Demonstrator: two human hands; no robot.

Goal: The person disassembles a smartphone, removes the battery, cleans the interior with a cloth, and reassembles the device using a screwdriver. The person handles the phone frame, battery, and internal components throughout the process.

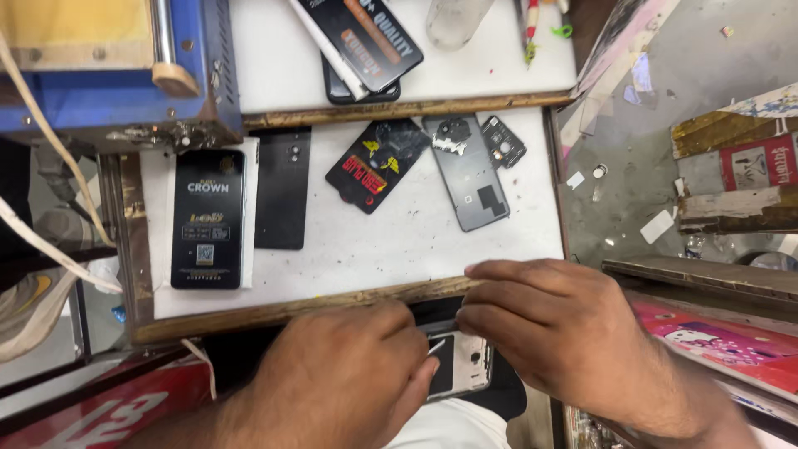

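Two hands low in frame, both closed on an opened phone (462, 366) held just below the wooden front edge of the white worktop (399, 241): left hand (349, 374) pinches a thin tool against its exposed back, right hand (557, 324) grips its upper end with fingers curled. On the worktop, well apart: black boxed pack (208, 218), black back cover (283, 187), grey phone frame (467, 170).

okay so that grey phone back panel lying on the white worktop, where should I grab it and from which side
Probably by its two long edges near the middle, coming from above. The grey back panel lies flat and slightly slanted on the white worktop, with open surface along both long sides. Its upper end is crowded by a small black camera frame and a black printed card.
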